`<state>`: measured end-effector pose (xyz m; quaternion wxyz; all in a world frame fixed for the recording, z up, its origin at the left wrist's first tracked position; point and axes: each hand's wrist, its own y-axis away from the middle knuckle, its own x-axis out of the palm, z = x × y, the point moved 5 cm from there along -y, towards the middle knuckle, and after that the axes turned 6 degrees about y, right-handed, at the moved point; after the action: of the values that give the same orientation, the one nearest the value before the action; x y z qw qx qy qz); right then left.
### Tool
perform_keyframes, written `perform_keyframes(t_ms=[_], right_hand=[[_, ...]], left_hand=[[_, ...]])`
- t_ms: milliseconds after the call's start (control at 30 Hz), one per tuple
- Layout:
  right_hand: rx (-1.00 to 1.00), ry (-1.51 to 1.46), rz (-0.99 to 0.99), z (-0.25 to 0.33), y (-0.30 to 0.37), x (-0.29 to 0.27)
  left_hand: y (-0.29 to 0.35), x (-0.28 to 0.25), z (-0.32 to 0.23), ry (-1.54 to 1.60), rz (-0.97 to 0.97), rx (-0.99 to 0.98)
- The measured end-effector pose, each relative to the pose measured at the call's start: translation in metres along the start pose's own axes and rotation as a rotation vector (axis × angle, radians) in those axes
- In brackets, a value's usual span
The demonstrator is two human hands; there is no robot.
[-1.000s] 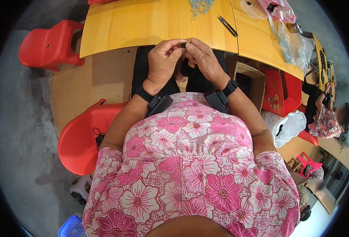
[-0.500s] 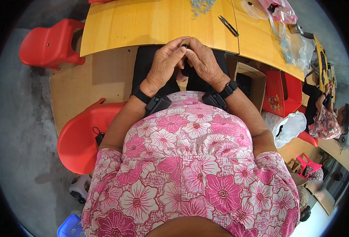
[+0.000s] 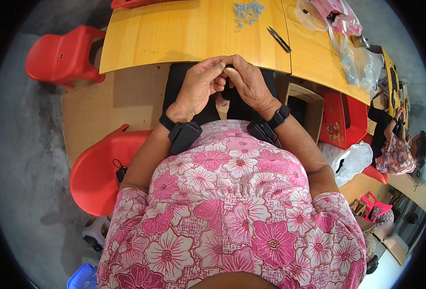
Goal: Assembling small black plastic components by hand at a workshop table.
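Observation:
Close together at the table's front edge, my two hands meet over my lap. My left hand (image 3: 199, 86) is closed, its thumb and fingertips pinching a small black piece (image 3: 229, 67). From the other side my right hand (image 3: 249, 83) grips the same piece between thumb and bent forefinger. Most of the piece is covered by the fingers, so its kind cannot be made out. Beyond the hands, on the yellow table (image 3: 174, 36), lie a pair of black thread snips (image 3: 279, 40) and a scatter of small silvery pieces (image 3: 247, 14).
To my left stand red plastic chairs (image 3: 95, 168). On the right are an open cardboard box (image 3: 309, 94), a red box (image 3: 336, 120), a white plastic bag (image 3: 350, 161) and clear plastic bags (image 3: 367, 67) on the table. A person (image 3: 397, 149) sits farther right.
My hands have shifted slightly down in the view, still together on the black piece. My left hand has turned, so more of its curled fingers shows.

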<state>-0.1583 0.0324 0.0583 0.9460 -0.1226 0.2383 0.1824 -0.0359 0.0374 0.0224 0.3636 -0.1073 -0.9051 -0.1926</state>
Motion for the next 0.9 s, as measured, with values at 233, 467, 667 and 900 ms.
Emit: perform_keyframes(t_ms=[233, 467, 667, 900], right_hand=[[0.203, -0.477, -0.057, -0.017, 0.004, 0.004], [0.412, -0.920, 0.035, -0.022, 0.009, 0.017], [0.427, -0.750, 0.028, -0.024, 0.008, 0.018], [0.482, -0.787, 0.047, -0.024, 0.008, 0.022]], left_hand=[[0.001, 0.006, -0.003, -0.210, 0.041, 0.156], [0.007, 0.015, -0.025, -0.927, -0.052, 0.659], [0.011, 0.019, -0.036, -1.045, -0.035, 0.596], [0.004, 0.002, -0.024, -0.741, 0.042, 0.369]])
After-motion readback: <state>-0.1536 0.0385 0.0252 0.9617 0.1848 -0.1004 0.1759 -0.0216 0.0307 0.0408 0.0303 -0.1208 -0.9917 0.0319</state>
